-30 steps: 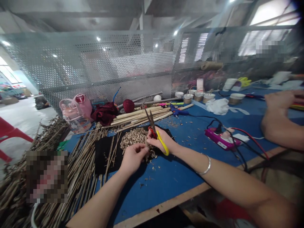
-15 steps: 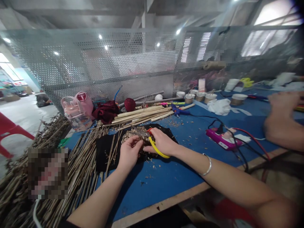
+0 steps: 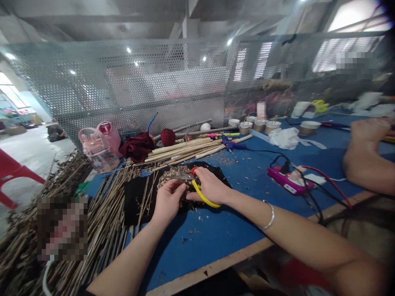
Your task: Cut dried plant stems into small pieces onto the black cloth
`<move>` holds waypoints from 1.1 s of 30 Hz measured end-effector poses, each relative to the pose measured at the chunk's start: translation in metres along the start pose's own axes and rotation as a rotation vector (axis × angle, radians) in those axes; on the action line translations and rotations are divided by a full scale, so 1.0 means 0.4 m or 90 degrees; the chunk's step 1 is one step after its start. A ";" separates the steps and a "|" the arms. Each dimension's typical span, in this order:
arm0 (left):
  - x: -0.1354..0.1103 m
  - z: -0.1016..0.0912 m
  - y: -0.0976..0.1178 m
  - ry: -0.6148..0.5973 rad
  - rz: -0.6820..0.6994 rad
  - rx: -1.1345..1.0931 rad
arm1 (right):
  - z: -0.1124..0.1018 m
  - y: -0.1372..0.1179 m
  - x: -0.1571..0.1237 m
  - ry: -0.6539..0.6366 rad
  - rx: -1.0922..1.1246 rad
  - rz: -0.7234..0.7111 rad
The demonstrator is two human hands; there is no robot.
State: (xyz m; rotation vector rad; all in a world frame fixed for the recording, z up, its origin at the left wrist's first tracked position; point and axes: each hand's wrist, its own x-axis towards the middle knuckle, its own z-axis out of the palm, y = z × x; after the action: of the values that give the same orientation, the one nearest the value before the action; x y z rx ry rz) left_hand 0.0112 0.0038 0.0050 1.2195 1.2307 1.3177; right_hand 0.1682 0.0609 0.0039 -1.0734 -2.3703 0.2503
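In my right hand (image 3: 210,185) is a pair of scissors (image 3: 206,200) with yellow handles and a bit of orange-red; the blades point left over a heap of short cut stem pieces (image 3: 169,176). Beside the blades, my left hand (image 3: 169,196) is closed, thumb against fingers; whatever it pinches is hidden or too small to name. Under the heap lies a black cloth (image 3: 133,193) with a few thin stalks across it. Left of my hands, many long dry stalks (image 3: 106,213) lie in a bundle over the table edge.
Behind the cloth are peeled pale sticks (image 3: 182,149), a blue glue gun (image 3: 231,144) and a dark red ball (image 3: 168,137). A pink bottle (image 3: 108,135) stands at the left back. To the right are a purple power strip (image 3: 288,181) with cords and another person's arm (image 3: 370,164).
The scissor blades have shifted slightly and look a little wider apart. My hands stay almost in place over the heap, and the view has tilted very slightly.
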 end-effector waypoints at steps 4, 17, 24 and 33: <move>0.001 0.001 -0.002 -0.003 -0.001 -0.010 | -0.001 0.002 0.000 0.005 -0.005 -0.004; 0.009 -0.011 -0.026 0.033 0.031 0.096 | -0.024 -0.006 0.001 -0.115 -0.108 0.098; 0.009 -0.015 -0.031 0.004 0.016 0.084 | -0.012 0.006 0.006 -0.118 -0.141 0.105; 0.010 -0.021 -0.021 -0.008 -0.024 0.102 | -0.019 -0.003 0.007 -0.140 -0.148 0.129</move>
State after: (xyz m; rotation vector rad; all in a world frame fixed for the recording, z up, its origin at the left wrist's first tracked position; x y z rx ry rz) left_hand 0.0026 0.0078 -0.0033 1.3077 1.3654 1.2012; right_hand 0.1698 0.0619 0.0117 -1.4665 -2.5318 0.1738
